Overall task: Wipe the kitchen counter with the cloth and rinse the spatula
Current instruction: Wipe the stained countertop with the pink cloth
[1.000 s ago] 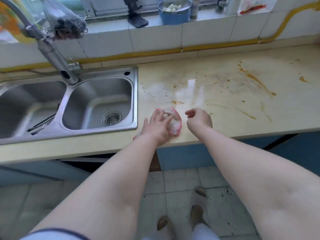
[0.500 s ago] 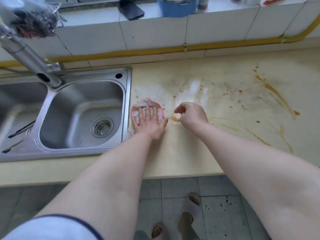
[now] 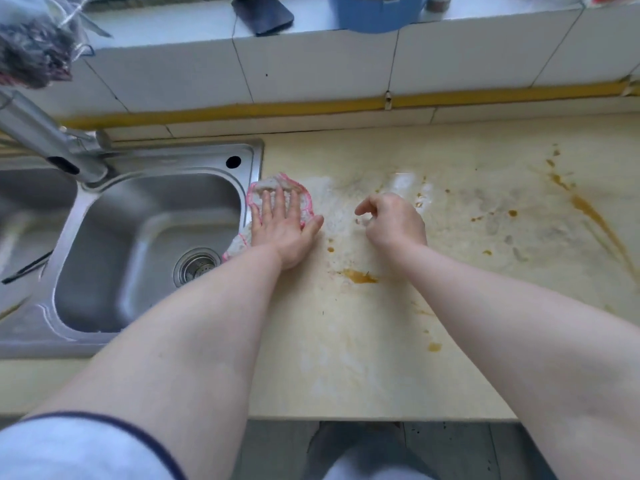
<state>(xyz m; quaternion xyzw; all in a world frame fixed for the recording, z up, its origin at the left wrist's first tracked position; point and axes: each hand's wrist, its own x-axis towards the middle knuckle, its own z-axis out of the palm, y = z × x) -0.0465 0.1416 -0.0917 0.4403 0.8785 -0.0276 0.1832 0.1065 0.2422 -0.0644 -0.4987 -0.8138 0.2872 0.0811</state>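
Observation:
A white cloth with a pink edge (image 3: 270,184) lies flat on the cream counter (image 3: 381,358), right beside the sink's right rim. My left hand (image 3: 282,225) presses down on the cloth with its fingers spread. My right hand (image 3: 393,220) rests on the counter a little to the right, fingers loosely curled, holding nothing. Orange-brown sauce stains (image 3: 358,277) mark the counter near my hands, and a long streak (image 3: 595,216) runs at the far right. Dark utensils (image 3: 24,271) lie in the left sink basin; I cannot tell whether one is the spatula.
A steel double sink (image 3: 145,237) with a drain strainer (image 3: 196,265) fills the left. The tap (image 3: 45,140) reaches over it from the back. A white tiled ledge (image 3: 311,64) behind holds a blue bowl (image 3: 375,12) and a dark object (image 3: 263,12). A mesh bag (image 3: 31,50) hangs top left.
My left hand slid the cloth left and away from me, from the counter's front edge to the sink's rim. My right hand followed along the counter. The camera moved closer.

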